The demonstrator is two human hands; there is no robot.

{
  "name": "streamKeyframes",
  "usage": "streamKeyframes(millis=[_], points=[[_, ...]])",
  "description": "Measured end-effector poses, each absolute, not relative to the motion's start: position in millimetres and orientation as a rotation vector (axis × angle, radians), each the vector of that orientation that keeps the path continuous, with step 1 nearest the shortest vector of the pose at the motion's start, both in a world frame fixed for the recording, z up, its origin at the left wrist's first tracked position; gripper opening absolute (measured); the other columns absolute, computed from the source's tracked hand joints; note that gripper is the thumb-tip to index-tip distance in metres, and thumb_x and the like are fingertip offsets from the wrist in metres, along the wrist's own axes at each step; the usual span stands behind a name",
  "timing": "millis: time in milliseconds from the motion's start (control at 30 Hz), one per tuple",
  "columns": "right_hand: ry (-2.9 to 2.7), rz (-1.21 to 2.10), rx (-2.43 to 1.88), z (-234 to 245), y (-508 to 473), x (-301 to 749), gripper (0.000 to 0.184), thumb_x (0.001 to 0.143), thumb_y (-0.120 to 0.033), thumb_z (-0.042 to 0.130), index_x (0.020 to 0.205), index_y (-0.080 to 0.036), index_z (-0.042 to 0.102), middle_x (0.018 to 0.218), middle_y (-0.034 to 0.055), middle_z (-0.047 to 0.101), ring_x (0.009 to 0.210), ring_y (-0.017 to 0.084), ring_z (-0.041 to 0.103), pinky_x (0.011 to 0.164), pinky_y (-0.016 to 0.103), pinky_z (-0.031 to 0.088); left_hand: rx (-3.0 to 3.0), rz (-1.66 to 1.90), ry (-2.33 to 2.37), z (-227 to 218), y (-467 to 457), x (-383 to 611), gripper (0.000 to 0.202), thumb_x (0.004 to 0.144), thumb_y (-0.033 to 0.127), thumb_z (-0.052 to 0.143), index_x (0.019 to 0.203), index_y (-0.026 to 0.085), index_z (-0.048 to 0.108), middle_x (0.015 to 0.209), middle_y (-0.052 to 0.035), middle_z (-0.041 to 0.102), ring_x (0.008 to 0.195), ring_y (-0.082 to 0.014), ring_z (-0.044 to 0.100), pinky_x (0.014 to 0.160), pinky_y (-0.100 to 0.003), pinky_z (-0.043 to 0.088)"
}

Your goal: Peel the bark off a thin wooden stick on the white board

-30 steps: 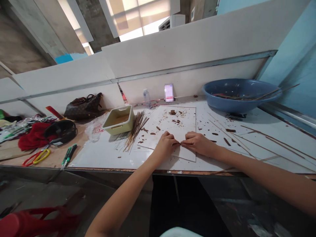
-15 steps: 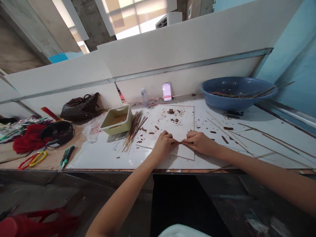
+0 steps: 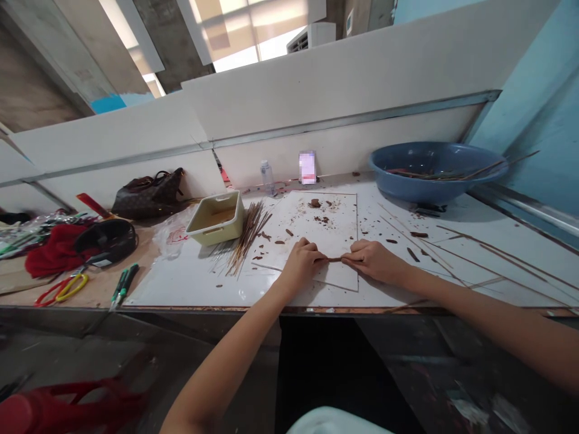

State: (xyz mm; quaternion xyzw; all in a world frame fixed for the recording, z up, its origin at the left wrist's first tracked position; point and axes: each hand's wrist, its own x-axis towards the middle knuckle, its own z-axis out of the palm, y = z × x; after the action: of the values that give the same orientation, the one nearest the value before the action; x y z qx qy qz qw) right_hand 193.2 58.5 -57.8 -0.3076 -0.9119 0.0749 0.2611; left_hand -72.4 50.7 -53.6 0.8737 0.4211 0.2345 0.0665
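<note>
Brown strip [image 3: 335,260]: skinny little thing, held between both hands above the near part of the white board [image 3: 335,241], short bit showing in the gap
Left hand [image 3: 304,262]: grip's pinched narrow on the strip's left part, fingers curled in
Right hand [image 3: 367,260]: same deal on the other side, grip closed on the strip; can't tell how much is tucked inside
White board: flat on the desk [image 3: 176,289], dark brown lump [image 3: 315,204] toward its far edge, crumbs [image 3: 322,220] just this side of that
Left of the board: loose bundle of thin sticks [image 3: 249,237] right beside a pale green tub [image 3: 221,234] with something brownish in it
Right of the board: dark brown bits [image 3: 412,255], plus long thin sticks [image 3: 512,262] lying every which way
Back of the desk: clear bottle [image 3: 267,179], lit phone [image 3: 307,167] standing upright, big blue basin [image 3: 420,188] with stick ends poking over the rim
Way left: brown handbag [image 3: 147,196], and green-and-black tools [image 3: 129,280] near the front edge
</note>
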Motion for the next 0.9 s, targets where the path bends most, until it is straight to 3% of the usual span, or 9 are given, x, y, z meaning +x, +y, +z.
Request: streamKeyframes(millis=[200,433,700,800,900], points=[[-2.482,0.148,-0.845,-60,55,192,0.037,0.112,-0.027,0.052,0.096,-0.020,0.085,0.076,0.0089,0.072,0.075,0.023,0.069,0.071,0.035,0.049,2.653,0.745,1.449,-54,41,-80,0.015,0.102,0.029,0.074,0.111,0.025,0.086,0.103,-0.0097,0.077,0.110,-0.0299,0.059,0.101,-0.049,0.050],[-2.537,-0.010,-0.911,-52,61,176,0.023,0.107,-0.030,0.065,0.115,-0.018,0.083,0.091,0.0105,0.078,0.087,0.027,0.073,0.084,0.039,0.049,2.624,0.703,1.441,-55,47,-86,0.012,0.099,0.029,0.078,0.100,0.025,0.089,0.091,-0.0085,0.078,0.105,-0.0305,0.059,0.098,-0.050,0.047],[-2.552,0.128,-0.906,-61,67,156,0.031,0.109,-0.030,0.058,0.099,-0.022,0.086,0.076,0.0061,0.075,0.073,0.022,0.069,0.079,0.036,0.047,2.599,0.682,1.453,-53,51,-88,0.013,0.099,0.034,0.078,0.099,0.027,0.090,0.092,-0.0085,0.080,0.104,-0.0298,0.060,0.098,-0.049,0.045],[-2.559,0.121,-0.916,-61,67,157,0.035,0.110,-0.031,0.055,0.097,-0.021,0.086,0.073,0.0062,0.074,0.071,0.022,0.068,0.078,0.036,0.048,2.548,0.707,1.512,-52,46,-97,0.015,0.099,0.032,0.078,0.108,0.028,0.089,0.102,-0.0085,0.081,0.107,-0.0305,0.060,0.098,-0.050,0.045],[-2.596,0.140,-0.887,-56,68,158,0.034,0.110,-0.030,0.055,0.100,-0.021,0.086,0.078,0.0072,0.077,0.072,0.022,0.069,0.078,0.036,0.049,2.469,0.749,1.617,-52,39,-110,0.013,0.097,0.029,0.079,0.105,0.028,0.089,0.101,-0.0092,0.081,0.109,-0.0321,0.060,0.096,-0.050,0.045]])
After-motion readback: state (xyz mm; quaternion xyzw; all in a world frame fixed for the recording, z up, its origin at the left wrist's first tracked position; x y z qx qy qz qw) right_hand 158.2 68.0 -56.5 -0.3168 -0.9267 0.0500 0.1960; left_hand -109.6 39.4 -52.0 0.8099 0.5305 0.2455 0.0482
